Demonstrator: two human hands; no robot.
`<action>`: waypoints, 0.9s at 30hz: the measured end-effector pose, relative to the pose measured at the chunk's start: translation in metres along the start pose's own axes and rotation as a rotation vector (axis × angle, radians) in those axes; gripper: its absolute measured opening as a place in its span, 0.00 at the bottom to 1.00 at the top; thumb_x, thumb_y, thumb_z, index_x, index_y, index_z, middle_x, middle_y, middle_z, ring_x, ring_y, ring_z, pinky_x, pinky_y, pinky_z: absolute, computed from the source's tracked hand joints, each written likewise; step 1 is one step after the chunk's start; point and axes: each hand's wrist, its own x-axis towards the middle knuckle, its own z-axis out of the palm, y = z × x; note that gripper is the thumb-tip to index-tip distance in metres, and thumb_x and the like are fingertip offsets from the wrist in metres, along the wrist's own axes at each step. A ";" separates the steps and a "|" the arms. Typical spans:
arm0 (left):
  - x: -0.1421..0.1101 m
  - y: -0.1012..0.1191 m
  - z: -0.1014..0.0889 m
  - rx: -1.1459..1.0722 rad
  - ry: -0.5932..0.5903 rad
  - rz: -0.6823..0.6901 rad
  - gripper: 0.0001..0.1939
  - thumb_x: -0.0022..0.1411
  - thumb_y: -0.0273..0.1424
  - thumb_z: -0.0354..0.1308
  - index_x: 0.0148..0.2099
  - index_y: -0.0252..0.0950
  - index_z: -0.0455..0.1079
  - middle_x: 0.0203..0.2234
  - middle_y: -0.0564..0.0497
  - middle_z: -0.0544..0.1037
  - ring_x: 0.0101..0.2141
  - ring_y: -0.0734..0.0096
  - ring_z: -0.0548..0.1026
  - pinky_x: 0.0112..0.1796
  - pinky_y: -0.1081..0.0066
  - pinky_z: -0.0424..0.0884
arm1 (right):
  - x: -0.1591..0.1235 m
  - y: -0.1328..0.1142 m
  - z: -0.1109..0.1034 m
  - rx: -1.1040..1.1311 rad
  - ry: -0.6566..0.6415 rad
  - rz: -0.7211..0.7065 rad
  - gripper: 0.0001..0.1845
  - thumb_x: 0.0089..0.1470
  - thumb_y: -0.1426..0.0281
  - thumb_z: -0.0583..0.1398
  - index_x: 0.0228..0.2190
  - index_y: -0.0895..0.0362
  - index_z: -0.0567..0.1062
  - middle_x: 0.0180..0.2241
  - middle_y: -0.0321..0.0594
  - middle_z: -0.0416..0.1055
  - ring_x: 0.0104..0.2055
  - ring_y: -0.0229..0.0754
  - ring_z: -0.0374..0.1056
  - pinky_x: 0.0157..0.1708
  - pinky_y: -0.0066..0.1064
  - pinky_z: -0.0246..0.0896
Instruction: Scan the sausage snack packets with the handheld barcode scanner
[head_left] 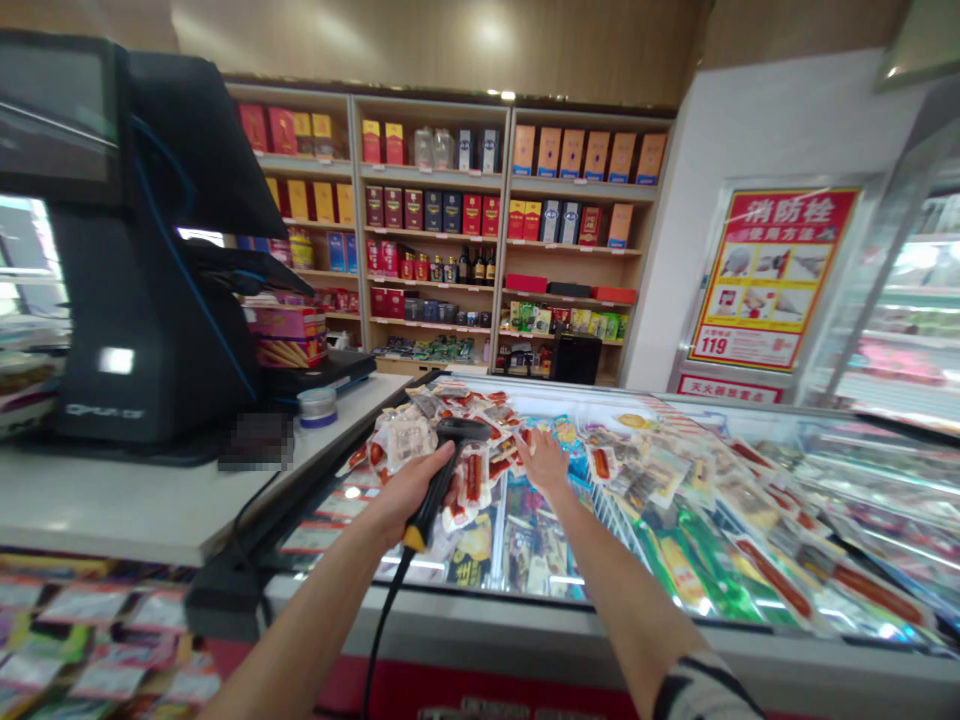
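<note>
While in left hand (412, 486), scanner (435, 495) aslant.

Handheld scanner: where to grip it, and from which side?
Best by the black handle of the handheld scanner, probably from the near left, where the left hand already holds it. The handle is long and slim, slanting toward the wearer, so fingers can wrap it. Stay above the yellow end, where the cable leaves.

Scanner (435, 495) over sausage packets (474, 477) on freezer (502, 612), register (150, 310) left, shelves (507, 170) behind, poster (772, 280) right.
</note>
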 end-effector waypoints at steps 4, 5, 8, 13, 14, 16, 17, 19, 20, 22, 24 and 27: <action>0.000 -0.004 0.005 -0.014 -0.014 0.022 0.21 0.47 0.46 0.50 0.23 0.31 0.64 0.13 0.53 0.68 0.14 0.80 0.63 0.16 0.79 0.57 | -0.002 0.058 -0.033 -0.222 0.068 0.289 0.22 0.47 0.61 0.49 0.42 0.59 0.65 0.42 0.52 0.63 0.46 0.51 0.57 0.41 0.44 0.47; -0.001 -0.005 0.006 -0.018 -0.020 0.022 0.20 0.47 0.47 0.50 0.23 0.31 0.64 0.13 0.53 0.68 0.14 0.80 0.63 0.17 0.79 0.58 | -0.003 0.070 -0.038 -0.256 0.019 0.329 0.20 0.46 0.62 0.51 0.40 0.60 0.67 0.39 0.52 0.65 0.44 0.52 0.58 0.40 0.45 0.47; -0.004 -0.004 0.009 -0.006 -0.042 0.025 0.21 0.47 0.47 0.50 0.24 0.31 0.63 0.14 0.52 0.68 0.15 0.79 0.64 0.18 0.78 0.58 | -0.004 0.089 -0.042 -0.304 -0.044 0.317 0.18 0.44 0.64 0.52 0.35 0.61 0.69 0.35 0.51 0.67 0.41 0.51 0.61 0.40 0.44 0.47; -0.009 0.001 0.013 -0.013 -0.048 0.030 0.21 0.48 0.47 0.49 0.24 0.31 0.63 0.14 0.52 0.69 0.15 0.79 0.64 0.18 0.78 0.58 | -0.012 0.077 -0.033 -0.204 -0.013 0.207 0.18 0.43 0.70 0.53 0.39 0.58 0.65 0.37 0.47 0.65 0.38 0.46 0.64 0.40 0.42 0.49; -0.010 0.002 0.014 -0.019 -0.050 0.026 0.21 0.48 0.47 0.49 0.24 0.31 0.63 0.14 0.52 0.68 0.15 0.79 0.64 0.17 0.78 0.58 | -0.015 0.073 -0.031 -0.165 0.020 0.176 0.19 0.43 0.71 0.52 0.40 0.57 0.64 0.38 0.46 0.64 0.38 0.45 0.64 0.40 0.41 0.50; -0.013 0.005 0.014 -0.028 -0.060 0.019 0.21 0.48 0.47 0.49 0.24 0.31 0.63 0.13 0.52 0.68 0.14 0.79 0.64 0.17 0.78 0.58 | -0.020 0.064 -0.027 -0.065 0.113 0.121 0.19 0.43 0.71 0.51 0.42 0.57 0.64 0.39 0.45 0.63 0.39 0.44 0.62 0.40 0.38 0.51; -0.014 0.006 0.015 -0.029 -0.066 0.020 0.21 0.48 0.47 0.49 0.23 0.31 0.63 0.13 0.52 0.68 0.14 0.79 0.64 0.17 0.78 0.58 | -0.022 0.060 -0.026 -0.004 0.162 0.096 0.19 0.44 0.71 0.51 0.42 0.58 0.64 0.39 0.45 0.63 0.40 0.44 0.62 0.39 0.36 0.52; -0.016 0.009 0.014 -0.031 -0.071 0.030 0.21 0.48 0.46 0.50 0.24 0.31 0.63 0.14 0.52 0.68 0.14 0.80 0.64 0.16 0.78 0.57 | -0.024 0.050 -0.024 0.113 0.233 0.052 0.20 0.43 0.71 0.50 0.42 0.59 0.64 0.39 0.45 0.63 0.40 0.43 0.61 0.39 0.33 0.52; -0.016 0.010 0.014 -0.031 -0.075 0.036 0.21 0.48 0.46 0.50 0.24 0.30 0.63 0.14 0.52 0.68 0.14 0.80 0.64 0.16 0.78 0.58 | -0.025 0.045 -0.024 0.154 0.247 0.039 0.20 0.43 0.71 0.51 0.41 0.59 0.64 0.39 0.45 0.63 0.40 0.43 0.61 0.39 0.33 0.52; -0.018 0.012 0.014 -0.028 -0.096 0.044 0.21 0.48 0.46 0.49 0.23 0.30 0.64 0.14 0.51 0.68 0.14 0.80 0.64 0.17 0.78 0.58 | -0.026 0.034 -0.026 0.197 0.246 0.040 0.20 0.43 0.72 0.51 0.42 0.60 0.64 0.38 0.45 0.63 0.40 0.43 0.61 0.39 0.32 0.53; -0.020 0.014 0.016 -0.026 -0.128 0.054 0.21 0.49 0.46 0.49 0.22 0.30 0.64 0.13 0.51 0.68 0.14 0.80 0.63 0.17 0.78 0.58 | -0.026 0.025 -0.028 0.207 0.226 0.062 0.21 0.42 0.72 0.51 0.42 0.60 0.64 0.39 0.45 0.62 0.40 0.43 0.60 0.40 0.32 0.53; -0.025 0.016 0.021 -0.027 -0.171 0.078 0.21 0.49 0.46 0.48 0.22 0.30 0.64 0.13 0.52 0.67 0.14 0.80 0.63 0.16 0.79 0.57 | -0.026 0.014 -0.031 0.211 0.192 0.096 0.21 0.43 0.72 0.51 0.43 0.60 0.63 0.40 0.46 0.62 0.43 0.44 0.59 0.41 0.33 0.52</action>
